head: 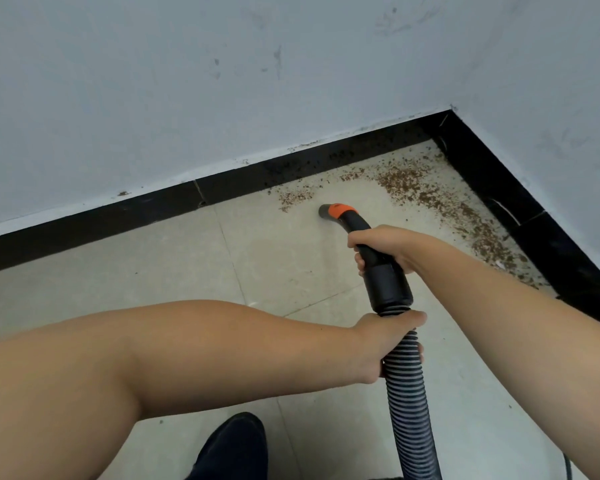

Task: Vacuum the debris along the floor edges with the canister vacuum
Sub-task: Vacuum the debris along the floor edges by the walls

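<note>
The vacuum's black curved handle (385, 271) ends in an orange collar and a grey nozzle mouth (326, 213) just above the tiled floor. My right hand (392, 247) grips the handle near its bend. My left hand (388, 344) grips the ribbed grey hose (413, 410) just below the black cuff. Brown crumbly debris (426, 192) lies along the black skirting in the corner, with a small patch (293, 197) left of and beyond the nozzle. The canister is out of view.
Two pale walls (222, 81) meet at a corner at the upper right, edged by black skirting (326, 161). Beige floor tiles (118, 282) spread to the left. My dark shoe (232, 448) stands at the bottom edge. A thin cable (568, 465) shows at the lower right.
</note>
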{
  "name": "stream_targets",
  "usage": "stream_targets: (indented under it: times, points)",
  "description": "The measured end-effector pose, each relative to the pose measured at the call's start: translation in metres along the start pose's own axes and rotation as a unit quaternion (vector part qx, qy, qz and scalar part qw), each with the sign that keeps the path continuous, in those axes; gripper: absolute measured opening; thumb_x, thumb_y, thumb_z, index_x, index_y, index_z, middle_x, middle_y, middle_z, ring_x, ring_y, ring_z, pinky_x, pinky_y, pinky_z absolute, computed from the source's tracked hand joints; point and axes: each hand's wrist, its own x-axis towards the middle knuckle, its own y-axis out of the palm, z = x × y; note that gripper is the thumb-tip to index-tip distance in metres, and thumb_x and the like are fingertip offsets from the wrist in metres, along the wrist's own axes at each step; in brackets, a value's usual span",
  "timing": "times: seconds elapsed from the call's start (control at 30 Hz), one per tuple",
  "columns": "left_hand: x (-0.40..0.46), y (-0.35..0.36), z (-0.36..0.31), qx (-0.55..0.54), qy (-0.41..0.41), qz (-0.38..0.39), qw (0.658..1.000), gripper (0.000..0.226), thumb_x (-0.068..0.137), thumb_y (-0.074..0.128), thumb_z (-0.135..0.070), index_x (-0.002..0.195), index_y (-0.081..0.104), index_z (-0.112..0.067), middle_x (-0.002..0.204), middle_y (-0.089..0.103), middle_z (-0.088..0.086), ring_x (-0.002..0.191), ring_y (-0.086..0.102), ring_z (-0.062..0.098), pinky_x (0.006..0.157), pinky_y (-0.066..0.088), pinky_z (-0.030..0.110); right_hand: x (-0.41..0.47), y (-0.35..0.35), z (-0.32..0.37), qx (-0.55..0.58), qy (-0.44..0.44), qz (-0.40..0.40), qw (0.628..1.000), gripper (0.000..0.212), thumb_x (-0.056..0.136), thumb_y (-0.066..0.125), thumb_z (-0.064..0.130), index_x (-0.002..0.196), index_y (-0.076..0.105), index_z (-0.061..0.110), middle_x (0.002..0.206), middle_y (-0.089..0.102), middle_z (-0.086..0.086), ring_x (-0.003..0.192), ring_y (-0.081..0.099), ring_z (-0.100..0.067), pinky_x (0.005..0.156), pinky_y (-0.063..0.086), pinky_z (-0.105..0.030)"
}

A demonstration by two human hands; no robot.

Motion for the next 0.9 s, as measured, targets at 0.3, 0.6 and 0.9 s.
stream_targets:
  times: [0.3,0.6,0.9]
  points:
    - [0.0,-0.034,0.007,-0.079,0.012,-0.061,0.995,0.034,0.094,0.05,-0.049,0.097,0.059,-0.016,0.089,0.069,-0.006,0.088,0.066,0.009,0.085,0.052,0.023,0.022,0.051,0.025,-0.071,-0.058,0.018,0.996,0.025,0.08,0.062,0.014,0.1,0.05,0.005,0.055,0.062,-0.007,0.048,0.059,-0.02,0.057,0.056,-0.033]
    - [0.014,-0.039,-0.008,-0.114,-0.022,-0.082,0.99,0.032,0.094,0.054,-0.045,0.093,0.058,-0.014,0.084,0.067,0.0,0.074,0.066,0.011,0.072,0.053,0.022,0.028,0.046,0.036,-0.058,-0.076,-0.051,0.994,0.022,0.084,0.061,0.01,0.101,0.05,0.002,0.06,0.06,-0.01,0.046,0.058,-0.018,0.054,0.054,-0.031]
    - [0.056,-0.011,-0.051,-0.053,-0.085,-0.053,0.994,0.022,0.088,0.067,-0.028,0.082,0.05,-0.015,0.066,0.06,0.004,0.053,0.058,0.015,0.053,0.052,0.023,0.036,-0.038,0.032,0.048,-0.037,-0.131,0.99,0.024,0.084,0.061,0.012,0.103,0.049,0.005,0.059,0.06,-0.008,0.043,0.058,-0.018,0.063,0.056,-0.035]
